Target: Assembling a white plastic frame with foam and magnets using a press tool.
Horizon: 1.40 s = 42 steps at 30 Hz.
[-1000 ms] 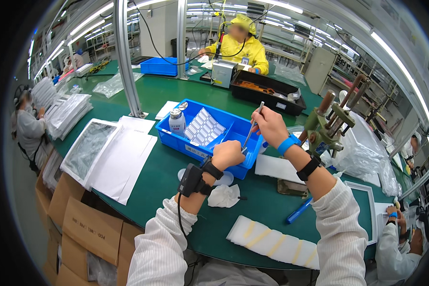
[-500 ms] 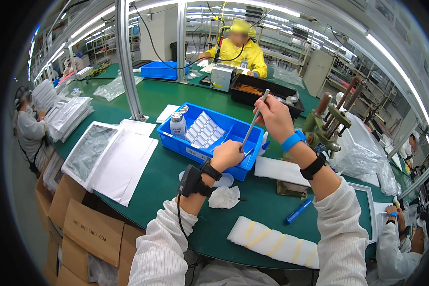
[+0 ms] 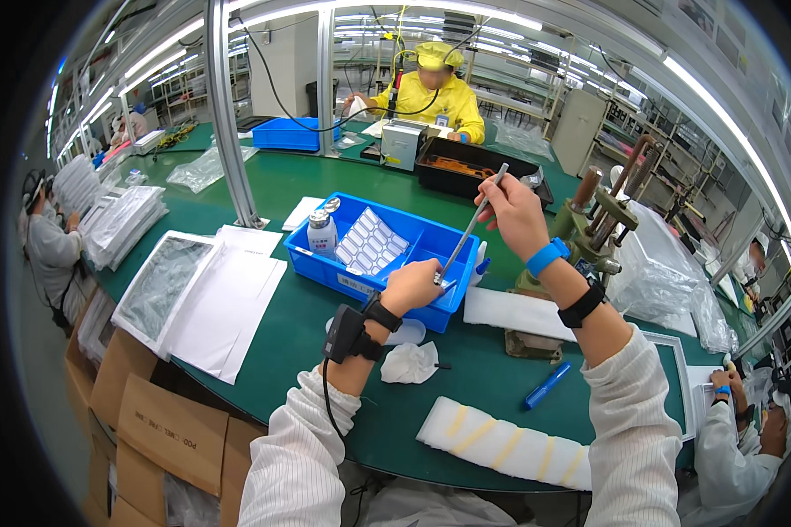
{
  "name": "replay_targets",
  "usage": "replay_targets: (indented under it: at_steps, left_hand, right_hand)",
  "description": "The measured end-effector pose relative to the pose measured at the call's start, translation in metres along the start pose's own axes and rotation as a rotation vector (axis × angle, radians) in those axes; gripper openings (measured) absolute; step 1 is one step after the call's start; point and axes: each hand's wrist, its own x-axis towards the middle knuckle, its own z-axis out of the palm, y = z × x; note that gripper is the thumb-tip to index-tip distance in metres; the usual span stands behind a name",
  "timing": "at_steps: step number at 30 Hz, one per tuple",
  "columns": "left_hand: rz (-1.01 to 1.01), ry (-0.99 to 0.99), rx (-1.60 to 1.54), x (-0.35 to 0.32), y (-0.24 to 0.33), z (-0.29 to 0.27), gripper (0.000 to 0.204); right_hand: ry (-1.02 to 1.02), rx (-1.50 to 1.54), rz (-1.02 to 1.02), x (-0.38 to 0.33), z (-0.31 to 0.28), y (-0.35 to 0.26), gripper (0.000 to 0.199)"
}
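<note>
Over the bin's point(image 3: 316, 271) near edge, your left hand point(image 3: 412, 287) hides most of its fingers, so any grip on the rod's point(image 3: 468, 230) lower end is unclear. Your right sleeve point(image 3: 633, 400) hides part of the frame point(image 3: 684, 378) by the bench's point(image 3: 479, 386) right edge. The view's lower edge cuts off your left sleeve point(image 3: 299, 439).

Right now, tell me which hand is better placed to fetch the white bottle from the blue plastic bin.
Probably the left hand: it is nearer the white bottle, though busy at the lower end of a slim grey metal rod. The right hand is farther off, gripping the rod's upper part.
</note>
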Motion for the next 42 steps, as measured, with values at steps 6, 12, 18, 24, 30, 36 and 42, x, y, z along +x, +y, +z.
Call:
replay_targets:
  at_steps: [6,12,18,24,30,36,42]
  left_hand:
    - [0.095,0.006,-0.046,0.001,-0.001,-0.003,0.029]
    - [0.169,0.148,-0.149,-0.001,0.004,0.003,0.022]
    - [0.143,0.222,-0.13,-0.002,0.006,0.007,0.022]
    - [0.054,0.21,-0.177,0.002,0.002,0.003,0.024]
    - [0.037,0.147,-0.243,0.002,0.002,0.004,0.025]
    - [0.011,0.165,-0.23,0.003,-0.006,0.005,0.024]
    - [0.066,0.131,-0.194,0.002,-0.005,0.003,0.024]
  right_hand:
    - [0.091,0.096,-0.048,0.001,0.0,0.005,0.022]
    - [0.181,0.327,-0.02,0.008,-0.001,0.015,0.019]
    - [-0.012,0.314,0.189,-0.014,0.031,0.036,0.016]
    - [-0.009,0.399,0.15,-0.036,0.033,0.05,0.017]
    - [0.111,0.401,-0.102,-0.089,0.041,0.053,0.013]
    - [0.083,0.387,-0.29,-0.125,0.023,0.046,0.011]
    - [0.041,0.214,-0.502,-0.155,-0.023,0.011,0.009]
